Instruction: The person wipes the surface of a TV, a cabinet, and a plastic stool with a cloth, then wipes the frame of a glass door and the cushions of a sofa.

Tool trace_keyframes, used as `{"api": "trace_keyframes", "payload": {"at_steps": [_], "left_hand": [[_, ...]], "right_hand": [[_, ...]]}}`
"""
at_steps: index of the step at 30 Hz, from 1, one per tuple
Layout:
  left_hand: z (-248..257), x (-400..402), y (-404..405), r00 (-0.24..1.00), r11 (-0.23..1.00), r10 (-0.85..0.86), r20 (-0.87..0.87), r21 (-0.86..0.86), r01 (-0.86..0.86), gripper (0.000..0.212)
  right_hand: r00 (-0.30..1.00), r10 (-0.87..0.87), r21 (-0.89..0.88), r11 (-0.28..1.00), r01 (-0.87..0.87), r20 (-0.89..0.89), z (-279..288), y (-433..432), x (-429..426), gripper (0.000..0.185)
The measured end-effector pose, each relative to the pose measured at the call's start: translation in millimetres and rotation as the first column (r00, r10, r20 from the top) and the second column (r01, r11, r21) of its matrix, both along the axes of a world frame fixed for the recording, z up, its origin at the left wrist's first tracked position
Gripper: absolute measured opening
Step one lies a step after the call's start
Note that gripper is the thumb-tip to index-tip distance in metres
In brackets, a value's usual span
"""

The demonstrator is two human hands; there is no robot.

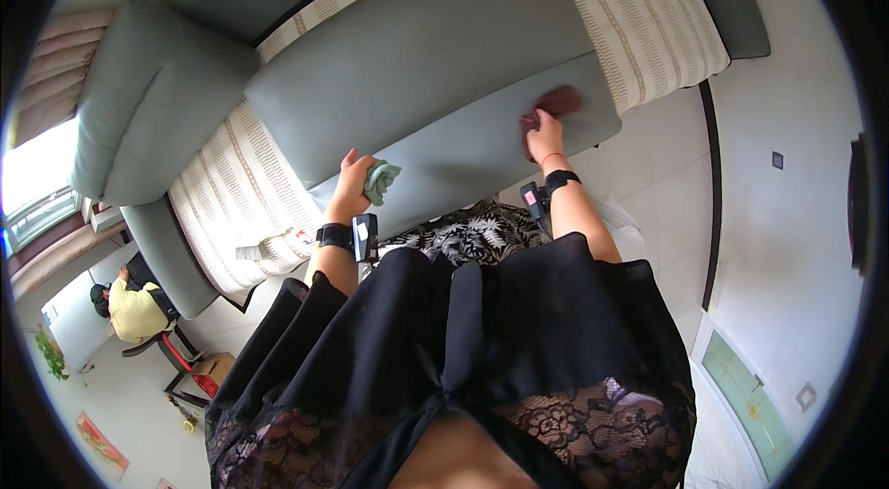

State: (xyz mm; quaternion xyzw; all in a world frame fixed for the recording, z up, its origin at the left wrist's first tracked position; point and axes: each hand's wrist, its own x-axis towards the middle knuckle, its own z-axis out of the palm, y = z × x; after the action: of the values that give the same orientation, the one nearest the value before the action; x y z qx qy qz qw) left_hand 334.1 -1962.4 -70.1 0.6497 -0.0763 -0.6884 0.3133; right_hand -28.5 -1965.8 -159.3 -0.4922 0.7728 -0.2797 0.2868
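Observation:
My left hand (354,183) grips a crumpled pale green cloth (381,181) above the left front part of a grey sofa cushion (430,72). Farther right, my right hand (546,136) holds a dark red cloth (558,101) at the cushion's front face. Part of the red cloth is blurred, and whether it presses on the surface I cannot tell. Both wrists carry black straps with small box-shaped devices. Striped woven covers (646,17) show on either side of the cushion.
A brush (258,251) lies on the left striped cover (239,190). A big grey cushion (160,100) leans at the sofa's left end. Black-and-white leaf-patterned fabric (472,232) is below the front edge. At far left, a person in yellow (139,308) sits on a chair.

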Motion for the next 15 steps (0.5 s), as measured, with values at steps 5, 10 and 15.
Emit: {"api": "trace_keyframes", "payload": {"at_steps": [5,10,15], "left_hand": [[-36,68,-25,0.921,0.868,-0.371,0.117,-0.310,0.388,0.072],[-24,99,-52,0.999,0.999,-0.015,0.037,-0.034,0.016,0.076],[-39,122,-69,1.000,1.000,0.004,0.016,-0.005,-0.003,0.082]], "right_hand": [[0.824,0.400,0.324,0.779,-0.536,0.401,22,7,135,0.024],[0.634,0.473,0.222,0.667,-0.711,0.612,52,-12,200,0.033],[0.874,0.122,0.057,0.984,-0.168,0.471,101,-66,142,0.037]]}}
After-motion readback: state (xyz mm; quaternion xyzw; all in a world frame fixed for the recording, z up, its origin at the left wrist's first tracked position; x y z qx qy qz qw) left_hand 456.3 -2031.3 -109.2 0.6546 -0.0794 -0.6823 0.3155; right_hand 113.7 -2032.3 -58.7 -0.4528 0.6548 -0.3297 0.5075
